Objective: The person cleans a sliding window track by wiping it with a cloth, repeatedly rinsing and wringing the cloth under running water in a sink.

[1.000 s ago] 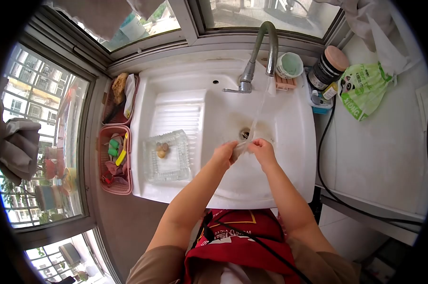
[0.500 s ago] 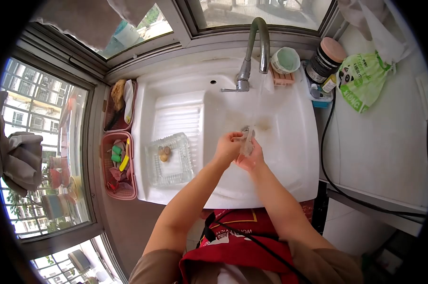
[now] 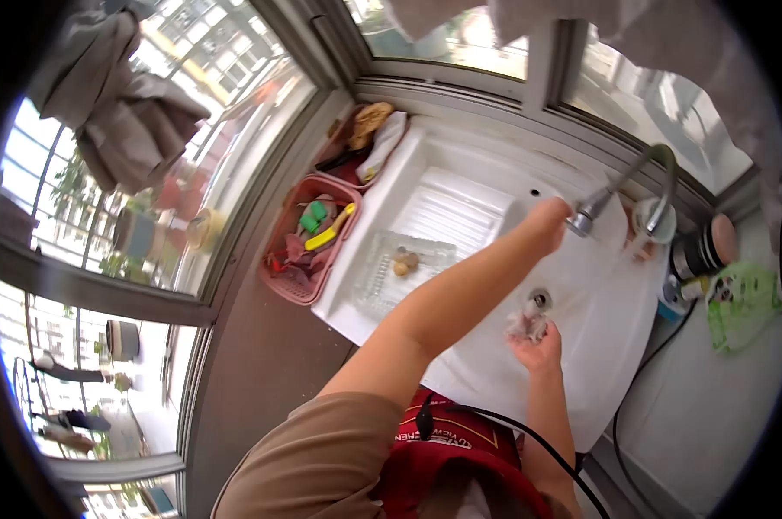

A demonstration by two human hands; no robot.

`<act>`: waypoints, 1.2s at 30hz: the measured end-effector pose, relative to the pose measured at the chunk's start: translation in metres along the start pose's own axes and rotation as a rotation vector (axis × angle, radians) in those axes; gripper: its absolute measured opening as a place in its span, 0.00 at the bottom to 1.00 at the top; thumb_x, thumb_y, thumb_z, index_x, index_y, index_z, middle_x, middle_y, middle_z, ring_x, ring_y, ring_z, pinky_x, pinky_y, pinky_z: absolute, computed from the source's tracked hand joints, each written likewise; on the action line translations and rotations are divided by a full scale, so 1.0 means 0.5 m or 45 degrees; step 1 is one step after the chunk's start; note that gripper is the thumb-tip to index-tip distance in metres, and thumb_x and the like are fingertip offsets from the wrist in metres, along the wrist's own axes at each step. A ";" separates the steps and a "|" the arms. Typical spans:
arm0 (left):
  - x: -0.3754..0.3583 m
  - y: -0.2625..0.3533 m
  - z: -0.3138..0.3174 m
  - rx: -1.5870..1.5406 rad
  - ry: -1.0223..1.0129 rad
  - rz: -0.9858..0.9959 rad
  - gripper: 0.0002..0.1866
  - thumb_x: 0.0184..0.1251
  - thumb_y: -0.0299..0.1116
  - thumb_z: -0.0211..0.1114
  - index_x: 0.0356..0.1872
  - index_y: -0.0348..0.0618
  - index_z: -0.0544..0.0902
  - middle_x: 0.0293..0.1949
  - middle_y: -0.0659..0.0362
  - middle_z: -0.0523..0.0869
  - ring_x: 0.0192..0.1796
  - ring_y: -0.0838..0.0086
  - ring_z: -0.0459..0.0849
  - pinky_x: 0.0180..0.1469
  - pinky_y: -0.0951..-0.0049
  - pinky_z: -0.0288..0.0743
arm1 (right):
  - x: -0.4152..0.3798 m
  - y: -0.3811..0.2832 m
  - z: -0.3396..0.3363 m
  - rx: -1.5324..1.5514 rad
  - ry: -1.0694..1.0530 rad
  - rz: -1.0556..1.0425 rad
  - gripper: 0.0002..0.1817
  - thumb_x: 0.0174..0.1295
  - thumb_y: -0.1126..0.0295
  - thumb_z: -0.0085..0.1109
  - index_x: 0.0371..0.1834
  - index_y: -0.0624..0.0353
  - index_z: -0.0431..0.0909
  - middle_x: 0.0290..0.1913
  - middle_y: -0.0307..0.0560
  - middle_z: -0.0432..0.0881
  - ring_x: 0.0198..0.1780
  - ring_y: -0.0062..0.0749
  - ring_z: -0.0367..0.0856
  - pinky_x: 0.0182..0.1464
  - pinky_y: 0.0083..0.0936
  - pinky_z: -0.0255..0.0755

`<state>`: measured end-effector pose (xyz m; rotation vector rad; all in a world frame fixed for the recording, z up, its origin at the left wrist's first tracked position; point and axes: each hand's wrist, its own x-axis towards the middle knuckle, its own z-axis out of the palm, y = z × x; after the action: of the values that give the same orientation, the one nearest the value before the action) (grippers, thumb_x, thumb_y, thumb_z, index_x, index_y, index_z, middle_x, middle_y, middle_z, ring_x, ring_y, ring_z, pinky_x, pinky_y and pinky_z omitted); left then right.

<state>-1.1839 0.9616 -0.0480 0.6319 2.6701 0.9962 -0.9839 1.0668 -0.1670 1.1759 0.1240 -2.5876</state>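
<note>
My left hand [image 3: 550, 227] is raised to the lever at the base of the metal faucet [image 3: 592, 210]; its fingers are mostly hidden behind the hand. Over the basin of the white sink [image 3: 594, 346], my right hand [image 3: 540, 348] holds a small clear, shiny object [image 3: 527, 325], too blurred to name. The drain [image 3: 540, 299] shows just beyond it. On the left part of the sink lies a clear ribbed glass tray [image 3: 382, 278] with a few small brownish round things [image 3: 405, 262] in it.
Pink baskets [image 3: 297, 290] with green and yellow items stand left of the sink. Behind the faucet is a pale green bowl [image 3: 659, 221]. At the right are a dark jar [image 3: 701, 251], a green bag [image 3: 741, 303] and a black cable [image 3: 642, 372]. Windows border the left and back.
The view has turned, shifting the scene. My left hand has left the clear object and moved up to the faucet lever. The object stays in my right hand, lower in the basin.
</note>
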 end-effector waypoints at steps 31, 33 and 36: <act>-1.825 -0.102 0.086 -0.549 1.633 -2.096 0.16 0.63 0.27 0.59 0.51 0.36 0.79 0.44 0.46 0.85 0.47 0.63 0.84 0.52 0.68 0.76 | -0.235 1.003 0.435 -2.472 -1.650 -0.445 0.14 0.69 0.65 0.52 0.34 0.65 0.81 0.27 0.28 0.72 0.30 0.11 0.62 0.34 0.14 0.58; -1.859 -0.074 0.108 -0.618 1.575 -2.107 0.16 0.63 0.27 0.60 0.51 0.35 0.79 0.44 0.46 0.85 0.47 0.63 0.85 0.51 0.67 0.77 | -0.200 1.127 0.418 -2.650 -1.838 -0.691 0.13 0.67 0.65 0.55 0.36 0.65 0.81 0.27 0.29 0.72 0.32 0.10 0.64 0.34 0.16 0.61; -1.905 -0.053 0.132 -0.675 1.468 -2.166 0.17 0.62 0.28 0.61 0.52 0.35 0.79 0.44 0.47 0.85 0.47 0.62 0.85 0.51 0.66 0.77 | -0.108 1.258 0.354 -2.723 -1.973 -1.592 0.11 0.58 0.73 0.58 0.44 0.64 0.77 0.46 0.58 0.81 0.47 0.53 0.79 0.49 0.37 0.73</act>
<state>-0.3284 0.5370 -0.0616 -2.3930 1.9139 1.2969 -0.8890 0.4450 0.0178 -1.7978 2.4445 -1.1186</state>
